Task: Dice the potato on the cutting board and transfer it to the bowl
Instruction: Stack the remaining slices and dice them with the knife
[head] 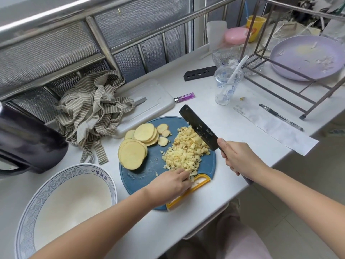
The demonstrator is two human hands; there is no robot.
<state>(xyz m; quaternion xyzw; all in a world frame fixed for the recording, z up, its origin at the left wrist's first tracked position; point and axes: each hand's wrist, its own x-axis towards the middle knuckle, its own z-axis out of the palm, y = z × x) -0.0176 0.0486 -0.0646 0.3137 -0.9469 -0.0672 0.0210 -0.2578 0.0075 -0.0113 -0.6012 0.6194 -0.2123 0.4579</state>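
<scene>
Smooth white tabletop (233,131). At near left, large round ceramic bowl (104,177): white inside, blue wave-pattern rim, blue characters 中华好面. Beside it, round blue plastic cutting board (149,165) with yellow handle. On board: flat pale potato slices (132,155) at left, lumpy heap of diced potato (186,154) at right. Person's right hand (239,157) grips black rectangular knife (197,126), blade against heap's far side; blade label unreadable. Person's left hand (169,186): fingers bent at heap's near edge, cannot tell if pinching pieces.
</scene>
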